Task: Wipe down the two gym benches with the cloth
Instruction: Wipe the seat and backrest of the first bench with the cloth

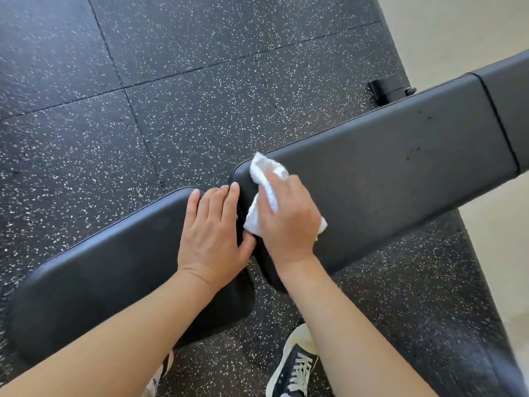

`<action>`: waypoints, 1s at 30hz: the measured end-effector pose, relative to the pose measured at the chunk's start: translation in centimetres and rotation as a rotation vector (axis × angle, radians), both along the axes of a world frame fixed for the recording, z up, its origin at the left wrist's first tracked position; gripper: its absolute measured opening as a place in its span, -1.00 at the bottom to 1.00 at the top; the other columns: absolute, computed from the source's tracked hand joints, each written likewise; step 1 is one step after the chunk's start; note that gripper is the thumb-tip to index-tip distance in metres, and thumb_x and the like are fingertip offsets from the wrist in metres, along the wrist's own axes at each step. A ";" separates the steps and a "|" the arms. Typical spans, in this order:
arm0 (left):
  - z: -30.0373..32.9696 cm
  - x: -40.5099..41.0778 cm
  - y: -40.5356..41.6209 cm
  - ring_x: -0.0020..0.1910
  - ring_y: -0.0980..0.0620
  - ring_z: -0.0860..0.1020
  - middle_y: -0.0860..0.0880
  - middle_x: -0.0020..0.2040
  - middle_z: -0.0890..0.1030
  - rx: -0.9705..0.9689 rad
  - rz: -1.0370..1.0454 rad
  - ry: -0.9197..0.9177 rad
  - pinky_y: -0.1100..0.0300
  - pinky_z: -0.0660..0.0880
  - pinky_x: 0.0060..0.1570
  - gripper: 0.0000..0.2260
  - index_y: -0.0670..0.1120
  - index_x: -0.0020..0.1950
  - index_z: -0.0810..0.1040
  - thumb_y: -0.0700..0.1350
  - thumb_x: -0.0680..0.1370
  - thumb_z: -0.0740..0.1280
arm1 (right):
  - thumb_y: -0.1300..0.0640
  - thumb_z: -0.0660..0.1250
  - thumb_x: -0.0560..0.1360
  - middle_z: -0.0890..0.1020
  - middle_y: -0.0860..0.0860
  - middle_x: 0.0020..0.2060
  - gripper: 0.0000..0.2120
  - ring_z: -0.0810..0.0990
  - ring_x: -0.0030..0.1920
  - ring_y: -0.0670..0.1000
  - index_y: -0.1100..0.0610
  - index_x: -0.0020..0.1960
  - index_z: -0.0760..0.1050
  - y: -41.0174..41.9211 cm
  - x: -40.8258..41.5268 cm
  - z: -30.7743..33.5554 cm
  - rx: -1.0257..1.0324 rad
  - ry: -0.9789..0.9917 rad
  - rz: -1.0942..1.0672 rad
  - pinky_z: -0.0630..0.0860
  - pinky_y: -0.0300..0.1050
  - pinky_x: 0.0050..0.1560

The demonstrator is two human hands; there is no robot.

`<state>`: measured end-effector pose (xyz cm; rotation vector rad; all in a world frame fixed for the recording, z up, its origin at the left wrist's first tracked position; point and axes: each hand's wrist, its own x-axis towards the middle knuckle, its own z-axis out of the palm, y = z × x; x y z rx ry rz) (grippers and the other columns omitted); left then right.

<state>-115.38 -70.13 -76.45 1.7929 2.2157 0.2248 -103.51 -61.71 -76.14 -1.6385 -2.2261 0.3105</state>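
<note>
Your right hand (287, 217) lies flat over the white cloth (267, 181), fingers fairly straight, pressing it onto the near end of the right-hand bench pad (400, 156). Your left hand (213, 233) rests open on the end of the left-hand bench pad (114, 270), fingertips at the gap between the two pads, thumb tucked toward that gap; it holds nothing.

Risks noted: the cloth is bunched, with a corner lifted past your fingers, so contact is likely uneven and strips may go unwiped. It sits just beside the gap; a stroke that way could drag it in or catch your left thumb. Dark marks further along the right pad remain uncovered. Your sneaker (294, 365) stands close under the pad end.
</note>
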 end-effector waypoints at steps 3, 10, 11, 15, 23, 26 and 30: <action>0.3 0.1 0.0 0.51 -0.18 0.39 -0.16 0.47 0.48 -0.018 -0.015 0.000 -0.11 -0.04 0.66 -0.30 -0.21 0.58 0.35 0.13 0.52 0.28 | 0.11 0.35 0.60 0.54 0.04 -0.18 -0.77 0.47 -0.27 0.06 0.11 0.23 0.65 -3.9 1.3 0.7 -0.020 0.110 0.115 0.46 -0.04 -0.26; 2.1 0.5 0.4 0.55 -0.27 0.32 -0.24 0.59 0.31 -0.099 -0.078 0.052 -0.34 0.13 0.59 -0.31 -0.22 0.62 0.27 0.07 0.54 0.15 | 0.07 0.30 0.66 0.46 -0.03 -0.19 -0.75 0.46 -0.23 0.03 0.12 0.26 0.62 -7.2 13.7 1.2 -0.022 0.003 0.243 0.53 -0.06 -0.22; 2.5 0.8 0.7 0.55 -0.27 0.31 -0.23 0.59 0.29 -0.100 -0.103 0.062 -0.39 0.18 0.54 -0.33 -0.20 0.62 0.29 0.05 0.54 0.18 | 0.07 0.29 0.66 0.44 -0.05 -0.18 -0.75 0.46 -0.22 0.01 0.11 0.27 0.62 -6.7 15.1 1.3 -0.027 0.007 0.221 0.53 -0.09 -0.21; 3.7 2.4 3.4 0.61 -0.30 0.23 -0.25 0.64 0.24 -0.102 -0.190 0.072 -0.36 0.24 0.51 -0.35 -0.20 0.63 0.28 0.03 0.56 0.20 | 0.04 0.25 0.63 0.43 -0.03 -0.18 -0.71 0.43 -0.26 -0.02 0.06 0.27 0.62 -3.0 17.5 2.0 -0.051 0.027 0.012 0.51 -0.10 -0.30; 1.1 8.6 11.7 0.63 -0.15 0.22 -0.13 0.66 0.27 0.024 0.021 -0.044 -0.18 0.07 0.61 -0.46 -0.08 0.66 0.25 -0.07 0.66 0.21 | 0.13 0.37 0.56 0.59 0.09 -0.09 -0.75 0.54 -0.21 0.12 0.18 0.20 0.63 -2.3 11.3 1.5 -0.045 0.112 -0.058 0.55 0.07 -0.23; 0.4 9.5 11.8 0.61 -0.12 0.26 -0.10 0.63 0.33 0.074 0.102 -0.021 -0.16 0.10 0.60 -0.49 -0.07 0.65 0.28 -0.07 0.67 0.16 | 0.12 0.38 0.55 0.57 0.06 -0.13 -0.78 0.53 -0.25 0.10 0.16 0.15 0.64 -2.4 13.1 1.4 -0.006 0.085 0.041 0.54 0.04 -0.26; 0.2 9.8 11.7 0.59 -0.16 0.27 -0.11 0.61 0.35 0.087 0.093 0.028 -0.20 0.12 0.59 -0.47 -0.08 0.63 0.29 -0.03 0.65 0.12 | 0.12 0.37 0.58 0.51 0.02 -0.16 -0.77 0.51 -0.21 0.04 0.12 0.22 0.64 -1.5 19.5 0.7 0.015 0.111 -0.041 0.54 -0.06 -0.22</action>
